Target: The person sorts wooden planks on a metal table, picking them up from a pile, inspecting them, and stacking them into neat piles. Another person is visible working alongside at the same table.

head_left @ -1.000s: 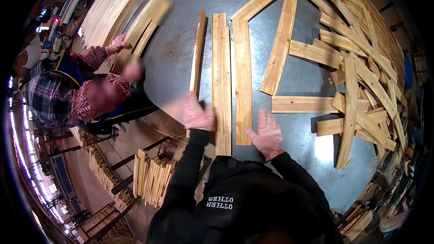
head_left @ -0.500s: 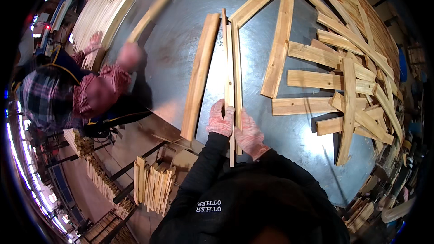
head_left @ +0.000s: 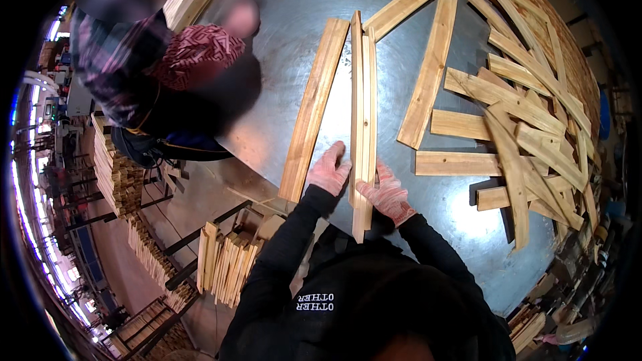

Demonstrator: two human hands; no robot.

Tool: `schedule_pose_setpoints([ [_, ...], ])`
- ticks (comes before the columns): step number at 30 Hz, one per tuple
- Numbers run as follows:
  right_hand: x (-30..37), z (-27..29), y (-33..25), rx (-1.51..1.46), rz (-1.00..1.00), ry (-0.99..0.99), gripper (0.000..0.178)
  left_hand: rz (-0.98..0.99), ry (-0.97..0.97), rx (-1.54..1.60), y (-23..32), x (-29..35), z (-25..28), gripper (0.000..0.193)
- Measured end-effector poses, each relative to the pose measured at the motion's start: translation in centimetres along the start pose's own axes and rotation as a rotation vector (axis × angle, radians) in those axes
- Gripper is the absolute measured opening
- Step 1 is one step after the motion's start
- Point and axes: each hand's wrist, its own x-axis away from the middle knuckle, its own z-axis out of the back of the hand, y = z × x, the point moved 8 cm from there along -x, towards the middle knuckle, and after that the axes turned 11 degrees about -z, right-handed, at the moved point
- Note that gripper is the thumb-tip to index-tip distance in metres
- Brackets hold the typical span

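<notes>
Several edge-on boards [head_left: 366, 134] together; left hand [head_left: 328, 170], earlier curled, now open beside them; right hand [head_left: 386, 196] touching, cannot tell grip.

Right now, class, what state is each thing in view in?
Middle boards: on edge, side by side
Left hand: open, beside them
Right hand: open, thumb over them
Left board: flat, slanted
Right pile: loose, overlapping boards
Metal table: partly covered
Rack boards: packed in a row

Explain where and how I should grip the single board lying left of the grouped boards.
Probably around the middle of the single board, from above, with the left hand across its width: it lies flat, its long edges are exposed there, and a gap separates it from the grouped boards.
</notes>
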Motion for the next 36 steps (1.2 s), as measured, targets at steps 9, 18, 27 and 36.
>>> schedule_pose_setpoints([
  [9,-0.2,-0.2,-0.4,0.260,-0.172,0.088,0.082,0.235,-0.130,-0.469,-3.4,-2.1,5.2,0.060],
  [18,0.0,-1.2,-1.3,0.274,-0.086,0.170,0.075,0.328,-0.066,0.259,-5.2,-2.0,1.3,0.063],
  [27,1.9,-1.4,-5.6,0.527,-0.135,0.159,0.076,0.358,-0.180,-0.453,-11.8,-2.4,12.4,0.068],
  [36,8.3,6.6,0.2,0.577,-0.105,0.002,0.046,-0.377,0.187,-0.348,8.1,-14.2,2.3,0.067],
])
